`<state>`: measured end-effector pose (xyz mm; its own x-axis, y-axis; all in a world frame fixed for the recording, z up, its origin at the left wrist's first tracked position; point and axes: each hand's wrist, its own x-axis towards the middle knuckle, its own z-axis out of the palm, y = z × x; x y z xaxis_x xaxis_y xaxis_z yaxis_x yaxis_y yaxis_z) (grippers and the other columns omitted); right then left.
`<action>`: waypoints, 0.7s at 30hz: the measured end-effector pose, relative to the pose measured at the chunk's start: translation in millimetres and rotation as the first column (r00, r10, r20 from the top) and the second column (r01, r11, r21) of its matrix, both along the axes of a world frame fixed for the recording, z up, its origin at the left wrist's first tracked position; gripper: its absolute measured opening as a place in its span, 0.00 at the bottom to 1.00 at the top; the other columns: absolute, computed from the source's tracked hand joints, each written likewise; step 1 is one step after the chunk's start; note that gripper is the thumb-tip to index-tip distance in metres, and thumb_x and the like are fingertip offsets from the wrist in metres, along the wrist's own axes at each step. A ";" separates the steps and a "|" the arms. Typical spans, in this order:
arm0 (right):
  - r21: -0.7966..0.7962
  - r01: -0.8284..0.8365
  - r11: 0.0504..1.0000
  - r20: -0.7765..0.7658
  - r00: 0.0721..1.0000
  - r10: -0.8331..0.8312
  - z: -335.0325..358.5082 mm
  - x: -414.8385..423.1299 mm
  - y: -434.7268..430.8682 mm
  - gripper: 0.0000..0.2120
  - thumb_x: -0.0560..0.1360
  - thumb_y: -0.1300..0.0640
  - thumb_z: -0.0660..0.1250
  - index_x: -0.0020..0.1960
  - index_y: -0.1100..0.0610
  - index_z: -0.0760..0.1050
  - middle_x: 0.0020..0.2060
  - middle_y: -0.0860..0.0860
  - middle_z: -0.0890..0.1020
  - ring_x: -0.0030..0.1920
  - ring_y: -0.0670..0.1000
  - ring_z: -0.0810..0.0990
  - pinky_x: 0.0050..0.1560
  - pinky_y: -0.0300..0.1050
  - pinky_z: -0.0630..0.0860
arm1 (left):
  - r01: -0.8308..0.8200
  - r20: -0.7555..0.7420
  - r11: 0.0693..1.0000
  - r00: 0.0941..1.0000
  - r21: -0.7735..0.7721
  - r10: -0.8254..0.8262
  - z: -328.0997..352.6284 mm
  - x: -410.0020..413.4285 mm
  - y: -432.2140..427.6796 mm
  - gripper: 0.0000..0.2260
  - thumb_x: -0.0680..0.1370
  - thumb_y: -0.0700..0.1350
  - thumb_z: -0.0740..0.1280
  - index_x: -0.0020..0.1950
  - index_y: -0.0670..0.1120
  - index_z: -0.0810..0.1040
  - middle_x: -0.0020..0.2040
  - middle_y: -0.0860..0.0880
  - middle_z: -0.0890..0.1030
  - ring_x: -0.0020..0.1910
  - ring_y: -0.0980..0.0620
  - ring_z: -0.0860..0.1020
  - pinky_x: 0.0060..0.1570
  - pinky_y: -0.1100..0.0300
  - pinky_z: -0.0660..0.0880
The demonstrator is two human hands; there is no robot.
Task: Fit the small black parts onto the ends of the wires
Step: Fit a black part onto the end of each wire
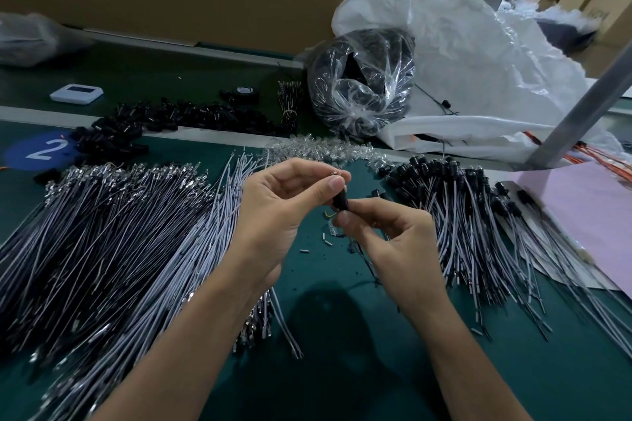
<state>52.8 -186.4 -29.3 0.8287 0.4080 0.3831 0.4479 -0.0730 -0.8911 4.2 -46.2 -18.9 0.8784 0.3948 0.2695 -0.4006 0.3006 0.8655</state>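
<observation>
Wires everywhere on this dark green table (342, 369)! On the left lies the big sprawl of bare grey wires with silver metal terminals (113, 232), none of them capped that I can see, and it looks by far the larger heap. On the right is the fan of grey wires already wearing small black cylindrical caps (458, 212). That's the done pile, so I'd call the job well begun but nowhere near over. Supply is no worry either: a loose heap of small black plastic parts (164, 120) lies along the far side of the table.

Now the action, centre stage. The left hand (284, 205) is raised with its palm turned toward the camera, thumb and forefinger pinched together on a small shiny metal tip (336, 177) at the top. The right hand (390, 236) sits lower, its fingers (342, 217) curled and clamped on the one small black part (340, 203) in play. That part is up in the air between the two hands, just under the left thumb. Whether the wire end is seated in it yet, I can't tell, because the thumbs cover the joint.
</observation>
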 end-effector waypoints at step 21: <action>0.064 0.046 0.997 0.067 0.997 -0.050 -1.6 2.0 -3.8 0.06 0.70 0.67 0.75 0.45 0.59 0.85 0.36 0.49 0.86 0.37 0.45 0.83 0.41 0.33 0.75 | 0.109 0.012 0.993 0.994 -0.041 -0.109 -2.3 -1.1 5.0 0.05 0.62 0.43 0.78 0.36 0.48 0.86 0.42 0.45 0.86 0.41 0.50 0.85 0.42 0.62 0.79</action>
